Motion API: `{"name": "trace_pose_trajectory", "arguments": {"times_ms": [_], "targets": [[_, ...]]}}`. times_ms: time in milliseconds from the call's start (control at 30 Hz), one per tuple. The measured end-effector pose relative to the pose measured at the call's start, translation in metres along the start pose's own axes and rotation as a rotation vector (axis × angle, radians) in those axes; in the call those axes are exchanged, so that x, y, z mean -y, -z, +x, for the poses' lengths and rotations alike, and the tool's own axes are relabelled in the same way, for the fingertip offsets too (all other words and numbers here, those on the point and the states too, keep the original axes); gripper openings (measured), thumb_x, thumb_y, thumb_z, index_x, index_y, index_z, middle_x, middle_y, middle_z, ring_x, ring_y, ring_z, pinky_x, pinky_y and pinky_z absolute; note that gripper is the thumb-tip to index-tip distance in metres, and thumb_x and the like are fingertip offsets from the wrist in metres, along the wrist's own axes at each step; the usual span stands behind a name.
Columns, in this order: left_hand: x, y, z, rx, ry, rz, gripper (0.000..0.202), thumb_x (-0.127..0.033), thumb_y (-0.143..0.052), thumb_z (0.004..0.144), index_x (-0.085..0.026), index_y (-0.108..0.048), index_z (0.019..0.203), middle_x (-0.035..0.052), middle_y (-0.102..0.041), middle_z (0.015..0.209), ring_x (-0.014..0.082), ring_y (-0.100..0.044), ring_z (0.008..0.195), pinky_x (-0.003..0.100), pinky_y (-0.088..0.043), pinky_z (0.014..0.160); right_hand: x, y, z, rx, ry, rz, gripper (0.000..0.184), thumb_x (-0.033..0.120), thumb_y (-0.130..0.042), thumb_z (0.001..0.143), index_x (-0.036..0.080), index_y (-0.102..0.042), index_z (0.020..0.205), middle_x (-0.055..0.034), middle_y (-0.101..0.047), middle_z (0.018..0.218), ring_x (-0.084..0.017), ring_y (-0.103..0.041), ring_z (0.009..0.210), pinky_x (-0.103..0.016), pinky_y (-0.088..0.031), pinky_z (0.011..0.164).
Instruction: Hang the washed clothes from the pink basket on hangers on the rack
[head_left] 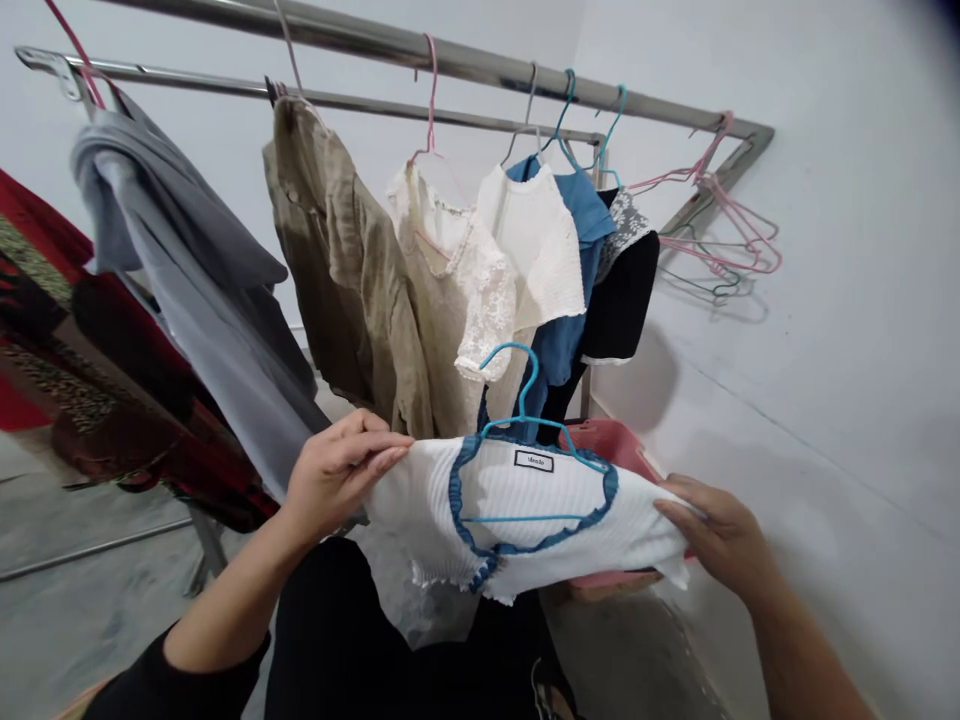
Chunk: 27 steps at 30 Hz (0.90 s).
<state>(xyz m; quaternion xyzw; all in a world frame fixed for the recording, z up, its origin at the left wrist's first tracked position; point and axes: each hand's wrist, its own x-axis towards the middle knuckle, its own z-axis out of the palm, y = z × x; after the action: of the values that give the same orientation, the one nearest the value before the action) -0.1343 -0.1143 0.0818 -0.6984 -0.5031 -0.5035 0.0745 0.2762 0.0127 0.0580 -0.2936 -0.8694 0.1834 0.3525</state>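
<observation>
A white ribbed top (517,520) with a blue frilled neckline sits on a blue hanger (525,400), held out flat in front of me. My left hand (341,470) pinches its left shoulder with fingers closed over the fabric. Its right shoulder is gripped by my right hand (712,535). The hanger's hook points up, below the hanging clothes.
A steel rail (450,55) carries a grey garment (202,290), a beige shirt (337,260), cream lace tops (480,270), a blue top (577,230) and a black one (622,290). Empty pink hangers (720,220) hang at the right end. A pink basket (615,445) sits behind the top. White wall to the right.
</observation>
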Motion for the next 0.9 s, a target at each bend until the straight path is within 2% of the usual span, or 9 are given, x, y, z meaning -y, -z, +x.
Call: {"name": "trace_pose_trajectory", "arguments": {"times_ms": [100,233,300,433,600,667,733,833,900], "targets": [[0.001,-0.007,0.000,0.084,-0.073,0.101,0.026,-0.038,-0.073,0.082,-0.025,-0.075,0.104,0.0064,-0.071,0.094,0.0190,-0.066,0.087,0.030,-0.054,0.078,0.002,-0.001,-0.003,-0.148,0.002,0.023,0.022,0.032,-0.055,0.092,0.022,-0.068,0.077,-0.0006,-0.064,0.066,-0.013,-0.058,0.055,-0.021,-0.046,0.049],[0.009,-0.021,-0.010,0.309,-0.015,0.018,0.021,-0.031,-0.061,0.092,-0.025,-0.072,0.108,0.0047,-0.074,0.089,0.0147,-0.069,0.079,0.023,-0.055,0.071,0.003,0.011,-0.010,-0.249,-0.003,-0.013,0.020,0.034,-0.059,0.089,0.023,-0.067,0.075,-0.0001,-0.063,0.062,-0.013,-0.057,0.050,-0.021,-0.044,0.045],[0.017,-0.030,-0.020,0.279,0.041,0.008,0.023,-0.030,-0.059,0.092,-0.024,-0.071,0.112,0.0056,-0.074,0.093,0.0154,-0.070,0.083,0.024,-0.056,0.074,0.001,0.026,-0.017,-0.290,-0.068,-0.065,0.021,0.038,-0.061,0.087,0.024,-0.068,0.072,-0.0015,-0.063,0.061,-0.015,-0.058,0.050,-0.022,-0.044,0.043],[0.040,-0.049,-0.046,0.147,0.187,0.065,0.032,-0.036,-0.060,0.090,-0.024,-0.067,0.119,0.0059,-0.073,0.096,0.0178,-0.069,0.088,0.027,-0.057,0.078,-0.006,0.075,-0.039,-0.391,-0.393,-0.217,0.033,0.056,-0.064,0.077,0.024,-0.071,0.071,-0.0058,-0.067,0.066,-0.022,-0.063,0.056,-0.027,-0.048,0.046],[0.067,-0.073,-0.089,0.275,0.405,0.017,0.035,-0.045,-0.054,0.090,-0.025,-0.071,0.111,0.0025,-0.075,0.087,0.0170,-0.072,0.078,0.025,-0.058,0.073,-0.013,0.145,-0.052,-0.450,-0.918,-0.595,0.056,0.074,-0.051,0.069,0.028,-0.073,0.090,-0.0076,-0.073,0.083,-0.031,-0.067,0.078,-0.039,-0.051,0.068],[0.069,-0.083,-0.107,0.353,0.464,-0.006,0.035,-0.047,-0.054,0.088,-0.026,-0.073,0.108,0.0030,-0.077,0.092,0.0187,-0.073,0.082,0.025,-0.059,0.074,-0.012,0.158,-0.041,-0.440,-0.996,-0.728,0.053,0.069,-0.048,0.076,0.028,-0.072,0.099,-0.0093,-0.074,0.087,-0.032,-0.066,0.085,-0.040,-0.049,0.073],[0.067,-0.093,-0.122,0.417,0.505,-0.035,0.035,-0.048,-0.053,0.088,-0.027,-0.075,0.106,0.0036,-0.078,0.099,0.0202,-0.074,0.088,0.027,-0.059,0.078,-0.010,0.159,-0.020,-0.421,-0.997,-0.852,0.044,0.056,-0.049,0.084,0.026,-0.072,0.107,-0.0110,-0.074,0.101,-0.032,-0.065,0.097,-0.038,-0.046,0.078],[0.059,-0.105,-0.139,0.494,0.543,-0.091,0.036,-0.048,-0.051,0.089,-0.028,-0.075,0.108,0.0041,-0.077,0.104,0.0201,-0.074,0.091,0.027,-0.058,0.083,-0.008,0.147,0.023,-0.443,-0.892,-0.980,0.038,0.040,-0.049,0.093,0.017,-0.069,0.117,-0.0157,-0.069,0.119,-0.028,-0.062,0.109,-0.034,-0.041,0.081],[0.055,-0.107,-0.146,0.518,0.560,-0.112,0.037,-0.049,-0.050,0.090,-0.028,-0.075,0.109,0.0046,-0.077,0.103,0.0198,-0.073,0.092,0.026,-0.058,0.084,-0.011,0.140,0.055,-0.501,-0.801,-1.016,0.038,0.036,-0.047,0.098,0.012,-0.067,0.120,-0.0191,-0.069,0.117,-0.025,-0.062,0.107,-0.031,-0.038,0.080]]}}
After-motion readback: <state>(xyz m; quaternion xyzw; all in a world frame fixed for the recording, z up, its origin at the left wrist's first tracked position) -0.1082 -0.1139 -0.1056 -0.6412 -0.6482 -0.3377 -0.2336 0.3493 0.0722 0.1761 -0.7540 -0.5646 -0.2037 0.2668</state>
